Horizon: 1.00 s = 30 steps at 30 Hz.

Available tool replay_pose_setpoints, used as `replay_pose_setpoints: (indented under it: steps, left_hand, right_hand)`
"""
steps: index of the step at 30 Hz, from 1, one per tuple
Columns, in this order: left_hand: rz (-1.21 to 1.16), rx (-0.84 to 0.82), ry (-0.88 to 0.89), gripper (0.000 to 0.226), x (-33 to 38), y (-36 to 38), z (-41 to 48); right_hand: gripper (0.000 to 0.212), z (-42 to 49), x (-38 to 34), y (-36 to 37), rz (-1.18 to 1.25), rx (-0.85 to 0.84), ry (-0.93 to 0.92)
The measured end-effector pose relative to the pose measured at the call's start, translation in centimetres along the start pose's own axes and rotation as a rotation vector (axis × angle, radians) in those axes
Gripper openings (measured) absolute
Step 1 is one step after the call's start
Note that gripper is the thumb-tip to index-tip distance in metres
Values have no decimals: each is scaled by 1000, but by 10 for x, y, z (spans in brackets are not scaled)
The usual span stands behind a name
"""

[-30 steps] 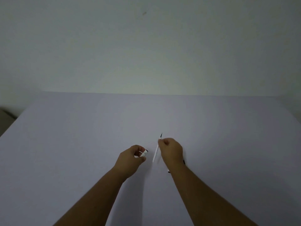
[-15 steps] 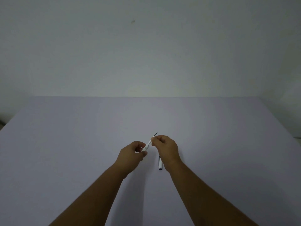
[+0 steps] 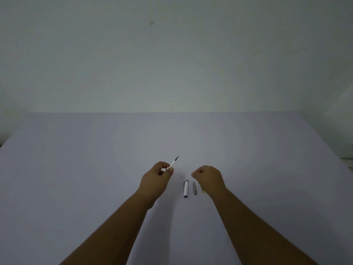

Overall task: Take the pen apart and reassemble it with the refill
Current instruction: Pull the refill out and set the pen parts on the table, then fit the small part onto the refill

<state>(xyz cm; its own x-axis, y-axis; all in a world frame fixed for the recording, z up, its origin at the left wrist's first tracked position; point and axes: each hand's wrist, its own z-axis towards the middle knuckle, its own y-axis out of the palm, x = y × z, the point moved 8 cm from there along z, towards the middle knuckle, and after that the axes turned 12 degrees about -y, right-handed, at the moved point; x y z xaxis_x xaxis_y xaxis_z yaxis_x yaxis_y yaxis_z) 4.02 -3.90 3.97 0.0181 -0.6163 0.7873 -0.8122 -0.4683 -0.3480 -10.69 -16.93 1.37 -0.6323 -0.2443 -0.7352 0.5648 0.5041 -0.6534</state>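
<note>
My left grip (image 3: 159,174) held the refill (image 3: 174,163), tip pointing toward the desk's (image 3: 76,169) far edge. My right grip (image 3: 207,176) was curled, empty I think, nearest the white barrel (image 3: 186,188) lying lengthwise between my hands.

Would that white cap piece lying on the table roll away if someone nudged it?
Probably. The white cylindrical pen cap looks round and smooth, lying flat on the bare lilac table, so a sideways nudge could roll it. Its dark clip may stop it. It looks small, so likely light.
</note>
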Motion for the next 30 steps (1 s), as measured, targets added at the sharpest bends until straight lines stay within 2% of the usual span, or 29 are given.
replay_pose_setpoints:
  steps: [2,5,9,14,17,21,23,26,30]
  left_hand:
    - [1,0,-1,11,-1,-2,1]
    - [15,-4,7,9,-3,-4,3]
    - [12,7,0,11,-6,-7,3]
    - [51,16,12,14,-6,-9,2]
    - [77,27,18,14,-3,-12,-2]
    - [95,41,26,13,3,-14,-9]
    - [107,42,40,13,9,-13,-15]
    - [129,42,69,12,19,-12,-24]
    - [134,57,102,13,31,-13,-38]
  right_hand:
    - [23,-3,12,10,-258,-87,12]
    - [25,-6,18,22,-433,-112,-9]
    - [19,-5,16,27,-550,-61,-48]
    - [23,-8,19,35,-535,-63,-16]
    - [28,-9,11,21,-299,60,16]
    - [14,-7,-13,7,484,214,48]
    - [13,-7,-26,1,715,220,46]
    - [13,-13,-41,-9,866,226,25]
    - [18,-26,-51,-21,841,207,-15]
